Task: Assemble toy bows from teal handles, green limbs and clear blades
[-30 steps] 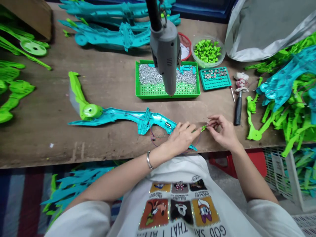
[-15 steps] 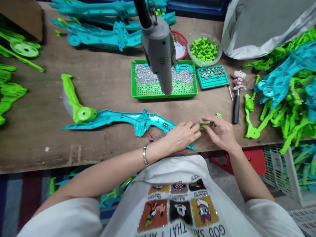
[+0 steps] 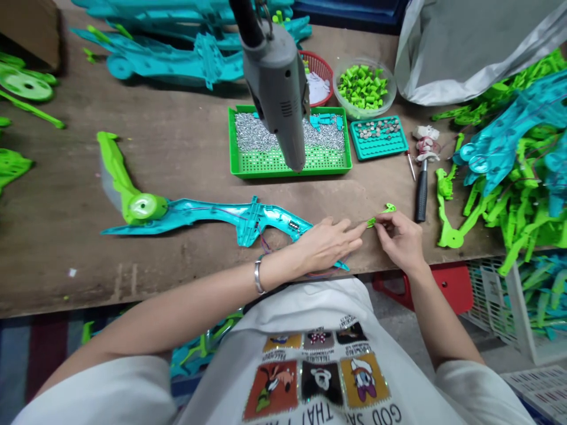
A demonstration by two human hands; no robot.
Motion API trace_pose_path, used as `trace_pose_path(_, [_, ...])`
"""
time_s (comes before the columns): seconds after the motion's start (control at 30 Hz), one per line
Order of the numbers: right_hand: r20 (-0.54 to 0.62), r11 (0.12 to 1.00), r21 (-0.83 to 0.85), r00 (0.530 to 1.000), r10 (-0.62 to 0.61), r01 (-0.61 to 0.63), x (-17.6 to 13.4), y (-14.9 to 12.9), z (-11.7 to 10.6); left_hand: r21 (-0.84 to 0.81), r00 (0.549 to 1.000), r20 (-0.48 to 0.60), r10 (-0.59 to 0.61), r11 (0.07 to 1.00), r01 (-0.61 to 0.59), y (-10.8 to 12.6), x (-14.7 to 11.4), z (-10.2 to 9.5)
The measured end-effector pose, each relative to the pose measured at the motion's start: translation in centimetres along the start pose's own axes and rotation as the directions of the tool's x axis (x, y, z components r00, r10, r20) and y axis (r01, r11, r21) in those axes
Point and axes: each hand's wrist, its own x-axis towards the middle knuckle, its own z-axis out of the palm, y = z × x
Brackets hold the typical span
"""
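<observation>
Along the bench (image 3: 186,141) — turquoise shell (image 3: 212,213): green limb (image 3: 117,172) at left looks fitted; inside exposed, wires (image 3: 264,244) loose — seemingly unfinished.
Long axis: left-right, right tip angled toward the person.
Left hand (image 3: 328,245): palm down over shell's right end, grip hidden.
Right hand (image 3: 401,237): pinching small green piece (image 3: 371,223).

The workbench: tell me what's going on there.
A person's bare hands are busy with parts on the workbench. The right hand pinches a small green piece close to the left hand, which lies over the right end of a long turquoise part. Whether the left hand grips anything is hidden. Another green piece lies just beyond the right hand. A grey tool hangs overhead, partly hiding a green tray of small metal bits.
</observation>
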Motion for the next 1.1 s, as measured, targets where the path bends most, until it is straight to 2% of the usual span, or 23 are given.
trace_pose_path(0.23, [0.02,0.998,0.065,1.0,0.025,-0.026,0.2,-0.1,-0.5,-0.01,1.0,-0.006,0.0,1.0,0.0,0.1,0.6,-0.2])
trace_pose_path(0.47, [0.041,0.994,0.031,0.993,-0.108,0.106,0.1,-0.5,-1.3,0.005,0.999,0.035,-0.009,1.0,0.009,0.4,1.0,-0.8])
trace_pose_path(0.73, [-0.042,1.0,-0.009,0.999,-0.003,0.003,0.2,0.8,-0.1,0.008,1.0,0.013,-0.018,1.0,0.018,0.5,0.9,-0.3])
trace_pose_path(0.97, [-0.012,1.0,0.016,1.0,-0.018,0.018,0.1,0.8,-0.5,0.01,1.0,0.019,-0.021,1.0,0.02,0.5,1.0,-0.6])
trace_pose_path(1.1, [-0.064,0.996,-0.054,0.995,-0.078,0.075,0.1,1.3,-0.6,0.008,0.999,0.036,-0.019,1.0,0.019,0.5,1.0,-0.7])
